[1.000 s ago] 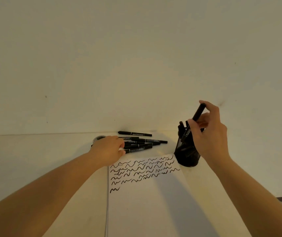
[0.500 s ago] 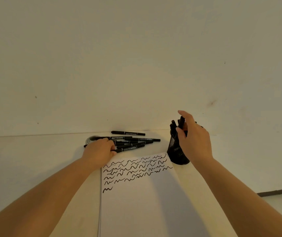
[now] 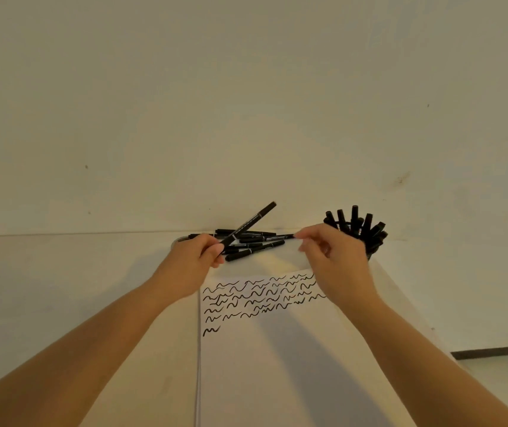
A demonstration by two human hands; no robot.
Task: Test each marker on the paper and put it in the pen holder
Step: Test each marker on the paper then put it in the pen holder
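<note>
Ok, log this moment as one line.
left hand: grips marker | right hand: empty, nearing it | pen holder: holds markers | paper: squiggles

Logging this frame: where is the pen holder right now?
The pen holder stands on the table's far right, behind the right hand, beside the paper's top corner.

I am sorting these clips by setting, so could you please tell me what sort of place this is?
Probably a plain indoor work table set against a bare wall, not a furnished office. On the pale table lie only a scribbled sheet of paper, loose black markers and a pen holder full of markers.
</note>
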